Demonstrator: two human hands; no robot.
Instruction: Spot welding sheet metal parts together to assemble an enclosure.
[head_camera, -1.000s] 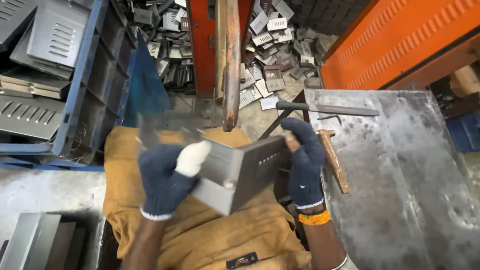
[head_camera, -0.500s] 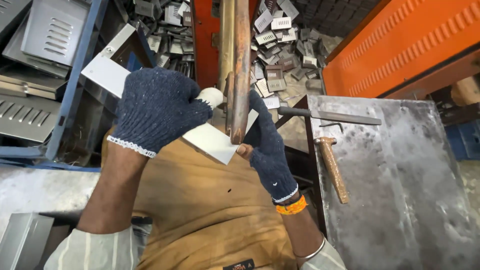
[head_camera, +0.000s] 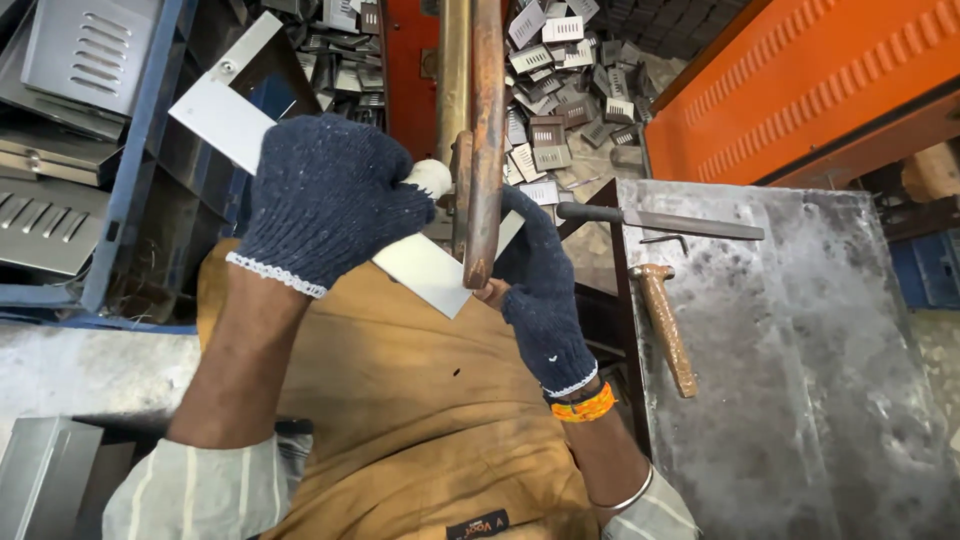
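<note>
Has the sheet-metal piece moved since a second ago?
Yes. The sheet-metal piece rose from lap level to the rusty vertical bars, held by both hands.

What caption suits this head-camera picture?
Left hand and right hand, in dark blue knitted gloves, hold a bent grey sheet-metal piece against rusty vertical bars.

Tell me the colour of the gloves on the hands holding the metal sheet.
Dark navy knit gloves with white cuff edging, seen in the head view.
</note>
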